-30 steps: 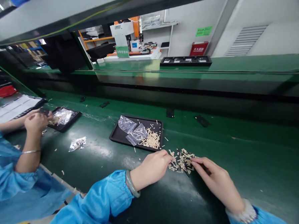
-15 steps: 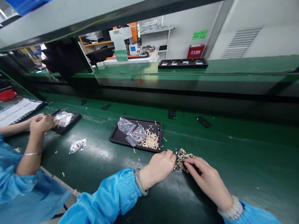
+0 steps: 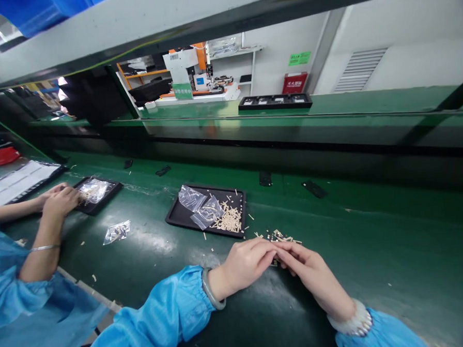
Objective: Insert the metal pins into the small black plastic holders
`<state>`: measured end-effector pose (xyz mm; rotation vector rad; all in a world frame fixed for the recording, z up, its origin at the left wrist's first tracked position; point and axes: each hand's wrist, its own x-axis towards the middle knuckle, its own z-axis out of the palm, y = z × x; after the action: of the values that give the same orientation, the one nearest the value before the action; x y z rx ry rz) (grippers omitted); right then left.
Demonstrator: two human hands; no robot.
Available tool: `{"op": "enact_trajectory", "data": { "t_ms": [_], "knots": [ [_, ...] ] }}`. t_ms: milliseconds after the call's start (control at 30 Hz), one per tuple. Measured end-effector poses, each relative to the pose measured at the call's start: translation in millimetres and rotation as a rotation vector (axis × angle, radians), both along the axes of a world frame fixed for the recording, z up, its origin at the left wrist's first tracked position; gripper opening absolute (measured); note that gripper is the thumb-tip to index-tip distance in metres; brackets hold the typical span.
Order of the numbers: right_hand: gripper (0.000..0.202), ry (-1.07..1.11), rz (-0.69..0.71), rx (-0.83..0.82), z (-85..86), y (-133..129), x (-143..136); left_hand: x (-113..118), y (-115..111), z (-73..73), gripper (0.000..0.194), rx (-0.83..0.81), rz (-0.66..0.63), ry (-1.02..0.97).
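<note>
My left hand (image 3: 247, 263) and my right hand (image 3: 312, 270) meet at their fingertips over the near side of a pile of small beige and black pieces (image 3: 279, 237). Both have their fingers pinched together; whatever lies between the fingertips is too small or hidden to make out. Part of the pile is covered by my fingers. Up and to the left of my left hand, a black tray (image 3: 175, 218) holds a heap of beige strips (image 3: 229, 218) and clear plastic bags (image 3: 208, 212).
At the left, a co-worker's hands (image 3: 58, 200) are at another black tray (image 3: 106, 198). A small plastic bag (image 3: 117, 232) lies between the trays. Flat black parts (image 3: 314, 189) lie further back on the green table (image 3: 375, 249). A metal beam (image 3: 169, 21) crosses overhead.
My hands have come together; before, they were apart on either side of the pile. The co-worker's hands have shifted slightly at their tray. The whole view has moved a little.
</note>
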<state>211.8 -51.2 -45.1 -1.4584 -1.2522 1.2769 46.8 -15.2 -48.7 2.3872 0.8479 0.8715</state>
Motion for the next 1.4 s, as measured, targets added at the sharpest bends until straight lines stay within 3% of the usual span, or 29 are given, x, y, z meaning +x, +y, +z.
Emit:
{"op": "enact_trajectory", "data": {
  "t_ms": [133, 200, 300, 400, 533, 767, 933, 1067, 1233, 1400],
  "knots": [
    [0.026, 0.057, -0.032, 0.018, 2.4, -1.0, 0.1, 1.6, -1.9, 1.5, 0.024, -0.099, -0.013, -0.08],
    [0.025, 0.024, -0.07, 0.088, 5.1, -2.2, -0.7, 3.8, -4.0, 4.8, 0.021, -0.267, 0.05, -0.151],
    [0.022, -0.051, -0.143, 0.174, 11.1, -5.4, -4.6, 7.8, -9.0, 14.3, 0.025, -0.649, 0.158, -0.335],
    [0.016, -0.083, -0.182, 0.229, 17.0, -8.8, -12.7, 9.4, -14.9, 26.3, 0.029, -0.959, 0.164, -0.489],
    [0.011, -0.101, -0.17, 0.28, 23.3, -8.0, -27.5, 3.9, -19.2, 37.6, 0.033, -1.096, 0.218, -0.61],
    [0.006, -0.215, -0.1, 0.493, 33.5, 6.2, -50.2, -18.3, -9.7, 41.9, 0.027, -0.999, 0.265, -0.656],
    [0.012, -0.407, -0.04, 0.746, 43.3, 18.2, -56.2, -36.1, 4.3, 45.6, 0.012, -0.403, 0.352, -0.471],
    [0.012, -0.473, 0.052, 0.795, 46.3, 28.0, -58.6, -46.7, 9.4, 41.1, 0.01, -0.169, 0.302, -0.381],
    [0.013, -0.531, 0.096, 0.85, 42.7, 36.8, -60.1, -55.1, 10.5, 41.7, 0.016, -0.126, 0.271, -0.321],
    [0.015, -0.576, 0.129, 0.881, 42.1, 42.9, -61.9, -59.8, 13.3, 50.6, 0.015, -0.259, 0.305, -0.316]
  ]
}}
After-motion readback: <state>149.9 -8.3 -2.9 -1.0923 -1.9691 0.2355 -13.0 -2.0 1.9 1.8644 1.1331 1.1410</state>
